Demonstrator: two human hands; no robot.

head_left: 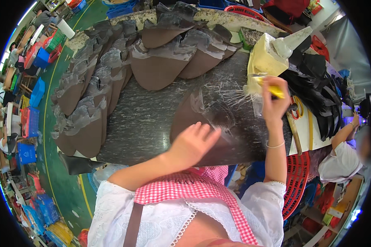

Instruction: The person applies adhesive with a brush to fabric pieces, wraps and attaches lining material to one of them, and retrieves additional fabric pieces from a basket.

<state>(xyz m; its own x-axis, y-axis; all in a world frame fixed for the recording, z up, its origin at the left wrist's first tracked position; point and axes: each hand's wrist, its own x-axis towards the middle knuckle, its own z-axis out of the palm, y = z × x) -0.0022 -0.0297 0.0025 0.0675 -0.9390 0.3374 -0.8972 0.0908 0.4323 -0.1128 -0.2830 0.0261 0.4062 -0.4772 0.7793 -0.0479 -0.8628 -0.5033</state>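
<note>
My left hand [196, 141] lies over a dark brown rounded piece of sheet material [181, 119], fingers stretched out and slightly blurred. To its right, my raised right hand [275, 101] grips a yellow-handled brush [277, 91]. The brush's pale head is beside the lower edge of a glue-crusted, pale yellow container [269, 55] with a light cone-shaped top. Stringy dried residue [231, 95] spreads over the dark worktop [148, 119] between the brush and the brown piece. Overlapping brown pieces [154, 72] with greyish, coated upper edges are fanned out at the back and left.
Black cut pieces [313, 88] are heaped at the right. Nearby lie yellow-handled scissors [297, 108] and a wooden-handled tool [294, 133]. A red basket [297, 181] stands below the table's right edge. Another person [344, 156] sits at the far right.
</note>
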